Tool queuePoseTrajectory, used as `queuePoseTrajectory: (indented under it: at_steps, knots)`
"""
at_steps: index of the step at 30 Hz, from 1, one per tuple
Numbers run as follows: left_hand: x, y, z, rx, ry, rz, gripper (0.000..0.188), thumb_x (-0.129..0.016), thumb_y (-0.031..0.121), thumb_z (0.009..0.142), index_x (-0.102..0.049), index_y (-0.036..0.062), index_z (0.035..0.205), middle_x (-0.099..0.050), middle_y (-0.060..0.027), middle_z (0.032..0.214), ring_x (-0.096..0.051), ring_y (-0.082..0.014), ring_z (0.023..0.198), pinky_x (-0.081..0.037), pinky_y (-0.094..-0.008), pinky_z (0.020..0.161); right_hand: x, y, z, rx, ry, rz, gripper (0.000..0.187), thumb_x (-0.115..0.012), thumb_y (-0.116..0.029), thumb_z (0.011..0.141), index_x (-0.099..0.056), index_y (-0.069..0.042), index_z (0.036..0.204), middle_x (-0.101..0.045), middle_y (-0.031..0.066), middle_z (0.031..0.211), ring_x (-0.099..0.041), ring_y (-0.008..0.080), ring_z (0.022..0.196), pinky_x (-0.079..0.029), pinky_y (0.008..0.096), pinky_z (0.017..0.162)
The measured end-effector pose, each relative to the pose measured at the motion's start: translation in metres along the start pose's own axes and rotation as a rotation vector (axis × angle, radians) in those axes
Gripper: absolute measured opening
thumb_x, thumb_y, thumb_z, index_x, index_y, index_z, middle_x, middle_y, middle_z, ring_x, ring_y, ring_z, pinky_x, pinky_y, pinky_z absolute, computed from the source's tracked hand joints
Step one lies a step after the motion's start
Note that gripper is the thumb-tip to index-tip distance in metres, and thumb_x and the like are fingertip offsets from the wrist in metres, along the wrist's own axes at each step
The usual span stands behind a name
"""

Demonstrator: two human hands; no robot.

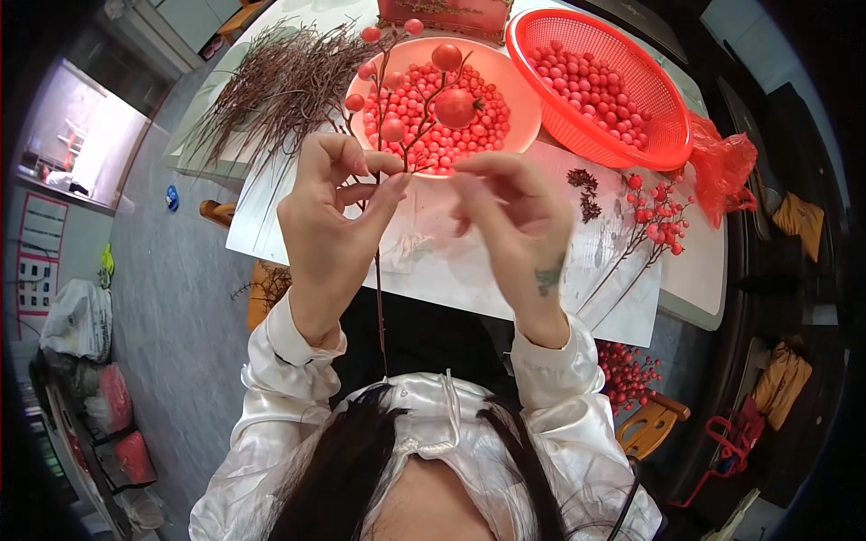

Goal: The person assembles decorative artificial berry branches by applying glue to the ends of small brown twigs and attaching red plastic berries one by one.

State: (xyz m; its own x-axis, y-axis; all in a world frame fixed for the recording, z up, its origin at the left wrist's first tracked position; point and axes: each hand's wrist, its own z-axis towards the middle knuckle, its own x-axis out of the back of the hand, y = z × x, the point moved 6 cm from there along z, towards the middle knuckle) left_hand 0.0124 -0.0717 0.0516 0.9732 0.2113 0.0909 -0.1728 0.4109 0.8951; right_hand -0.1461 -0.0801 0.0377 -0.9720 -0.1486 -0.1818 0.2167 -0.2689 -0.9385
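My left hand (pixel 338 194) pinches a thin brown artificial berry branch (pixel 380 288) between thumb and fingers. The branch stands upright, its lower stem hanging down toward my lap. Round red berries, among them a large berry (pixel 455 108), tip its upper twigs. Just right of the branch is my right hand (pixel 514 198), slightly blurred, its thumb and forefinger brought close together by a short side twig (pixel 424 166). Whatever lies between those fingertips is too small to make out. Behind both hands a pale pink bowl (pixel 525 104) holds many loose red berries.
A red plastic basket (pixel 672 149) of berries stands far right, beside a crumpled red bag (pixel 724 171). Bare brown stems (pixel 280 86) are heaped far left. Finished-looking berry sprigs (pixel 663 216) and a small dark clump (pixel 586 194) lie on the right of the table.
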Motion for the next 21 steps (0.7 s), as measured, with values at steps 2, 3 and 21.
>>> queuePoseTrajectory:
  at_steps: [2, 3, 21]
  knots:
    - [0.0, -0.003, 0.0, 0.009, 0.024, 0.041, 0.023, -0.063, -0.006, 0.076, -0.044, 0.0011, 0.085, -0.059, -0.0079, 0.084, -0.062, -0.0116, 0.077, -0.054, -0.0228, 0.065, 0.024, -0.008, -0.003, 0.142, 0.205, -0.116, 0.013, -0.059, -0.001, 0.083, -0.06, -0.001, 0.096, -0.059, 0.0016, 0.082, -0.053, 0.0037, 0.062, -0.042, 0.0163, 0.049]
    - [0.0, -0.005, -0.001, 0.005, 0.037, 0.073, 0.023, -0.064, -0.006, 0.076, -0.044, 0.0014, 0.085, -0.06, -0.0074, 0.081, -0.062, -0.011, 0.074, -0.053, -0.0226, 0.064, 0.04, -0.011, -0.007, 0.166, 0.303, -0.146, 0.013, -0.059, 0.0, 0.084, -0.06, -0.001, 0.097, -0.056, -0.0004, 0.08, -0.049, 0.0023, 0.06, -0.039, 0.0154, 0.049]
    - [-0.028, -0.014, -0.007, -0.091, 0.018, 0.335, 0.024, -0.065, -0.006, 0.075, -0.045, 0.0024, 0.085, -0.061, -0.0054, 0.074, -0.056, -0.0067, 0.065, -0.047, -0.0214, 0.06, 0.081, 0.058, -0.019, -0.066, 0.248, -0.676, 0.017, -0.063, -0.015, 0.081, -0.064, 0.002, 0.083, -0.06, 0.0085, 0.064, -0.046, 0.0092, 0.048, -0.035, 0.0248, 0.046]
